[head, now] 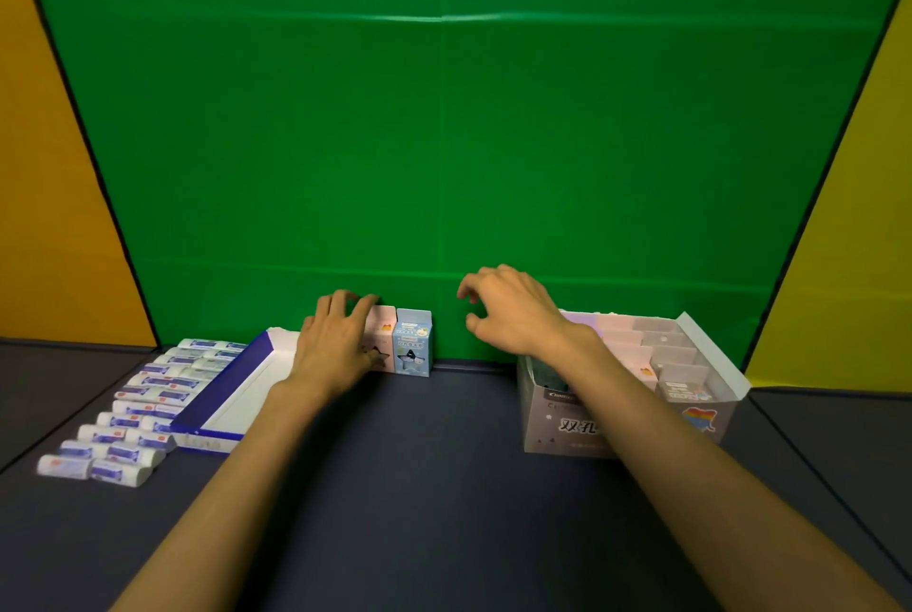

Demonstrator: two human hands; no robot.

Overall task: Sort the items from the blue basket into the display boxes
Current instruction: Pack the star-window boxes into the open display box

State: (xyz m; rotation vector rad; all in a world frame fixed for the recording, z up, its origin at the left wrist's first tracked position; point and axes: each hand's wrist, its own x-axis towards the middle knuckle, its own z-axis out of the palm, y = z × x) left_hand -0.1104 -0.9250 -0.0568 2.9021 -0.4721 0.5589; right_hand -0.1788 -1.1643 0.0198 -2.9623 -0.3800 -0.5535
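The near part of the dark worktop [419, 488] lies bare between the two forearms and gives open room for sideways transfer.

To the left, white-and-blue wrapped items [128, 419] lie in two rough rows on the worktop, just beside a white-and-blue display box [222, 394]. Judged from their look, these are light, soft-wrapped pieces with a possibly slick film; take each across its short sides.

To the right stands a pink display box [567, 424] with card dividers, already holding several small cartons. Its thin upright flap [710, 350] is likely to bend if struck; approach from above.

Farther back, the left hand [335, 345] has its grip on a pink carton [382, 340], fingers curled over the top edge. A pale-blue carton [413, 342] stands upright, touching it on the right. Both stand against the green backdrop [444, 118], so there is no room behind them; lift upward or draw toward the operator. The cartons appear light, stiff and crushable at the corners; grip on opposite flat faces.

The right hand [513, 310] hovers near the pale-blue carton, clear of it, fingers loosely curled, gripping nothing.

No blue basket is visible.
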